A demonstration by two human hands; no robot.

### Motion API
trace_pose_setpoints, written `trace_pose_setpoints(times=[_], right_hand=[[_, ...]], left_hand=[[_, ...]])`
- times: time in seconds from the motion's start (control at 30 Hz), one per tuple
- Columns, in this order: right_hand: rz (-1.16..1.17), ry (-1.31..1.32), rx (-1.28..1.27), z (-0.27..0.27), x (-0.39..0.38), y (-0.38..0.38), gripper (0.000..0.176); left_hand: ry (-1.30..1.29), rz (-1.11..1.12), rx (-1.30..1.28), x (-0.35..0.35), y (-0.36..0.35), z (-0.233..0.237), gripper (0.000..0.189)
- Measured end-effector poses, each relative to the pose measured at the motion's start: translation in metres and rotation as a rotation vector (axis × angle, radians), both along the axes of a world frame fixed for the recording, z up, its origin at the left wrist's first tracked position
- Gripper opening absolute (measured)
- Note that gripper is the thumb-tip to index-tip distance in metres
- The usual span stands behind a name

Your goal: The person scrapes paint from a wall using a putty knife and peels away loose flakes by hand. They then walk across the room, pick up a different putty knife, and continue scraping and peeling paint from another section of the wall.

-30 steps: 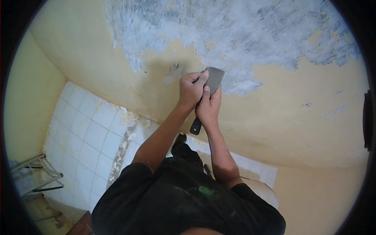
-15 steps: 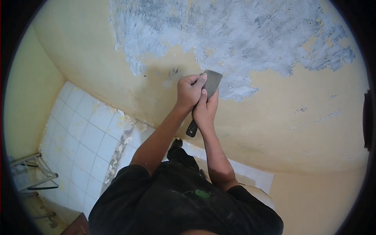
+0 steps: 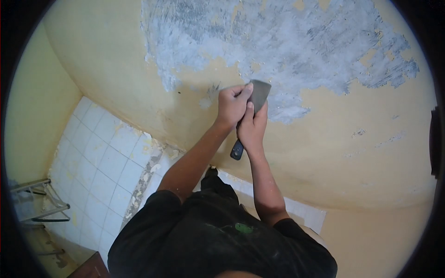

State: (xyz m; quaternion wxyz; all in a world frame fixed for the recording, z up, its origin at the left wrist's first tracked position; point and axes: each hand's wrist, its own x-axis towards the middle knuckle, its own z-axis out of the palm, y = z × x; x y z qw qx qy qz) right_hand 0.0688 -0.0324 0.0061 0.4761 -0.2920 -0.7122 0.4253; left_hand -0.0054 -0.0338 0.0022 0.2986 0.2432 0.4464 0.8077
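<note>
A scraper with a flat grey metal blade (image 3: 261, 94) and a black handle (image 3: 237, 150) is held in front of the wall. My left hand (image 3: 232, 107) is closed on it, with the thumb on the blade's left edge. Just below and to the right, my right hand (image 3: 252, 127) wraps round the handle, whose end sticks out beneath the fingers. The blade lies near the lower edge of a rough grey-white patch (image 3: 287, 51) where the yellow paint is gone. Whether its edge touches the wall cannot be made out.
Yellow painted wall (image 3: 324, 153) surrounds the patch. White floor tiles (image 3: 95, 169) with paint flakes lie at the lower left, beside a metal-framed object (image 3: 51, 213). A brown object (image 3: 90, 268) is at the bottom left, and a dark object (image 3: 435, 142) stands at the right edge.
Both hands and the scraper have moved slightly right in the view, and the blade is tilted a little differently. The wall and floor have also shifted slightly in view.
</note>
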Motion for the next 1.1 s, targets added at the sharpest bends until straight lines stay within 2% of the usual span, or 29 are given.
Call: trace_pose_setpoints(times=[0.03,0.1,0.17,0.33,0.43,0.5,0.67,0.8,0.93,1.0,1.1], right_hand=[[0.024,-0.001,-0.063,0.006,-0.001,-0.002,0.021],[0.022,-0.012,0.023,-0.004,0.002,-0.001,0.023],[-0.037,-0.049,0.082,-0.01,0.003,-0.006,0.022],[-0.013,-0.059,-0.067,-0.014,0.005,-0.004,0.023],[-0.009,-0.056,-0.028,-0.007,0.007,-0.008,0.022],[-0.038,-0.096,0.045,-0.009,0.007,-0.006,0.023],[-0.021,-0.079,0.012,-0.009,0.01,-0.007,0.023],[-0.022,-0.092,0.075,-0.005,0.008,-0.001,0.024],[-0.008,-0.111,0.025,-0.006,0.015,-0.004,0.023],[-0.033,-0.099,0.091,0.0,0.012,-0.005,0.023],[0.012,-0.165,0.059,0.021,0.006,0.004,0.024]], left_hand=[[-0.045,-0.027,0.036,-0.002,-0.001,0.004,0.028],[-0.01,-0.01,0.032,0.001,0.003,-0.012,0.027],[-0.107,0.0,0.029,0.007,0.001,-0.016,0.028],[-0.065,-0.066,-0.033,0.001,-0.003,-0.022,0.026],[-0.039,-0.046,-0.029,0.006,0.001,-0.025,0.027],[-0.138,-0.011,-0.022,0.01,0.002,-0.021,0.028],[-0.09,-0.02,-0.038,0.009,0.001,-0.025,0.027],[-0.062,0.059,0.005,0.011,0.008,-0.019,0.027],[-0.03,0.001,-0.032,0.014,0.002,-0.022,0.028],[-0.153,0.02,-0.03,0.018,0.005,-0.013,0.03],[-0.039,0.029,0.031,0.001,0.007,0.006,0.032]])
